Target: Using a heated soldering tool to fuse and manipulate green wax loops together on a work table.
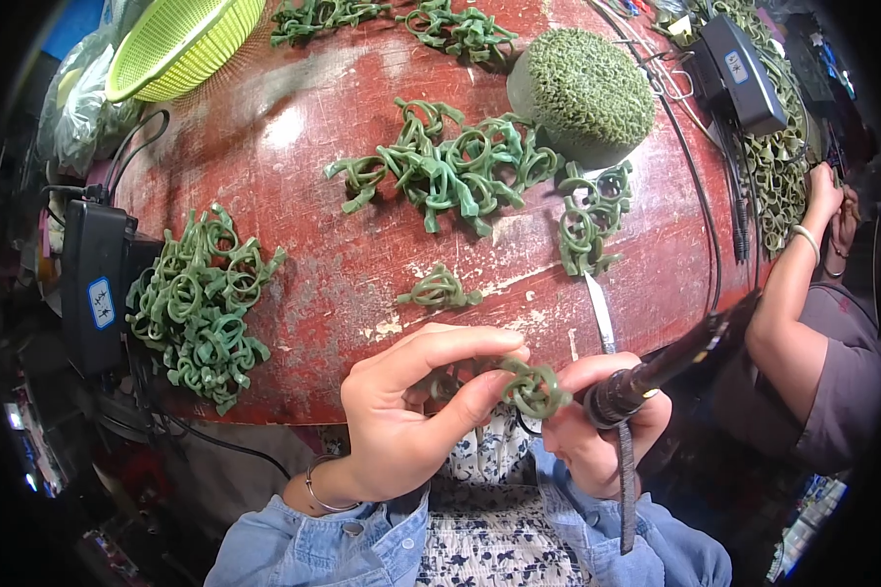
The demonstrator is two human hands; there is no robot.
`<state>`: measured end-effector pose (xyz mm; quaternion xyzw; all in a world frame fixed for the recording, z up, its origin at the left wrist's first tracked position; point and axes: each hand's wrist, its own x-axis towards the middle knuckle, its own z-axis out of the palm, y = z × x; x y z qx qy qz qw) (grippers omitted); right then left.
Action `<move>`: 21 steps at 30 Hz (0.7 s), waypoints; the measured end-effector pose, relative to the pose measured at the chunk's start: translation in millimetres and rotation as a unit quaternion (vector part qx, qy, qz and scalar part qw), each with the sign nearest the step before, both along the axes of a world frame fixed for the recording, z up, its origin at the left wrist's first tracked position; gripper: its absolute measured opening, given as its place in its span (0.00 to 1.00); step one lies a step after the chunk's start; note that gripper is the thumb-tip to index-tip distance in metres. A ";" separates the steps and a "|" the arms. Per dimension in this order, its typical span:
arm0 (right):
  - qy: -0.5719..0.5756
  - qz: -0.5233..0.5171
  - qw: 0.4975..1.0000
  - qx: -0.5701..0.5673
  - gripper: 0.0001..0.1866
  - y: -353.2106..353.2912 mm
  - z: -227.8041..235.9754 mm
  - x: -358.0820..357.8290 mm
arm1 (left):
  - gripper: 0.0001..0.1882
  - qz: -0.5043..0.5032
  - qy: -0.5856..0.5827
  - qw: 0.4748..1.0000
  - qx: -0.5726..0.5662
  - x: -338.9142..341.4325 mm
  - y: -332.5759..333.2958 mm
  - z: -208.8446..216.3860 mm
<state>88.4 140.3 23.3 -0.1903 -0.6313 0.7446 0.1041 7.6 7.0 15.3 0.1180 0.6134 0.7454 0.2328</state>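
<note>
Just past the table's front edge, my left hand (406, 411) pinches a small piece of green wax rings (535, 388) between thumb and fingers. My right hand (597, 430) is closed beside it, its fingertips at the same piece. A slim knife (601, 311) runs through the right hand, blade pointing away and grey handle hanging toward me. In front of that hand a dark rod (675, 362) slants up to the right; whether I grip it cannot be made out. A small loose cluster of green rings (440, 289) lies on the table ahead of my left hand.
On the worn red table (323, 293) lie a ring heap at left (206, 303), a middle heap (450, 166) and a smaller right one (593, 215). Also there: a green granular cylinder (585, 93), a yellow-green basket (181, 49), black boxes (93, 289) with cables. Another person's arm (793, 274) is at right.
</note>
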 end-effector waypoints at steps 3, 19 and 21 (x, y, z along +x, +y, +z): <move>0.005 0.014 0.999 0.038 0.13 0.1 -1.1 -1.5 | 0.11 0.047 -0.026 0.997 0.058 7.1 5.2 -2.9; 0.120 -0.002 0.974 0.194 0.18 3.8 -10.0 -9.0 | 0.27 -0.094 -0.061 0.994 0.002 -5.2 0.8 2.2; 0.073 -0.028 0.985 0.154 0.15 0.8 -7.3 -6.6 | 0.27 -0.088 -0.179 0.979 0.050 -7.5 -0.3 4.1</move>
